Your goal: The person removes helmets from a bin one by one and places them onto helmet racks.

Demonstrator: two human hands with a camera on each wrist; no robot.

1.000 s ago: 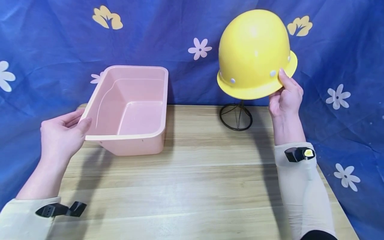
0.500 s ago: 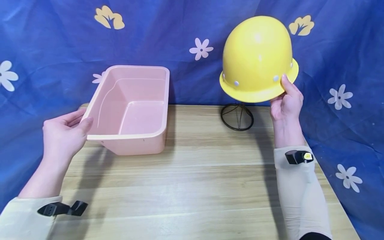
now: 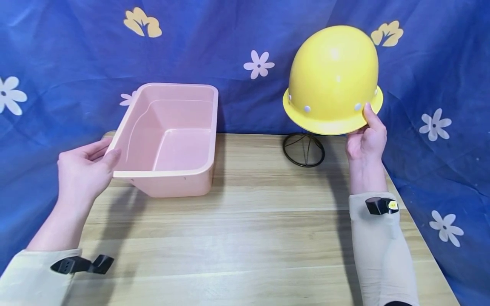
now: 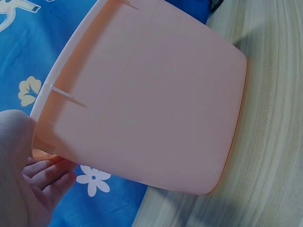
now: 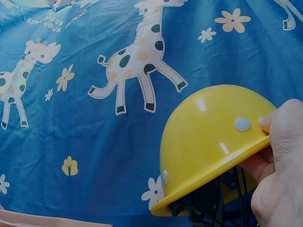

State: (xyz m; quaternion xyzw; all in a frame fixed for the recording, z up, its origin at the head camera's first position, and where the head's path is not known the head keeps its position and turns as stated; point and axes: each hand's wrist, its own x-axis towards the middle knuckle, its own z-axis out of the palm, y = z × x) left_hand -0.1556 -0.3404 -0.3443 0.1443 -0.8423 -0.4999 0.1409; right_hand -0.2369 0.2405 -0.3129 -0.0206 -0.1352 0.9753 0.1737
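Observation:
A yellow hard hat (image 3: 333,80) is at the right in the head view, above the round base of a black wire stand (image 3: 304,150); it hides the stand's upper part. My right hand (image 3: 367,136) pinches the hat's brim, thumb outside and fingers underneath. Dark straps hang inside the hat (image 5: 218,146) in the right wrist view. At the left, my left hand (image 3: 86,168) grips the near left corner of a pink plastic tub (image 3: 164,174). The tub is tilted, its opening towards me, and nothing lies in it. In the left wrist view its outer wall (image 4: 156,94) fills the middle.
A wooden table (image 3: 237,238) spreads beneath both hands. Blue cloth (image 3: 237,102) with flowers hangs behind the table and down its sides. Giraffes on the cloth (image 5: 137,56) show in the right wrist view.
My right hand has lowered the hard hat and brought it slightly to the right, over the stand. The tub and my left hand hold nearly the same position.

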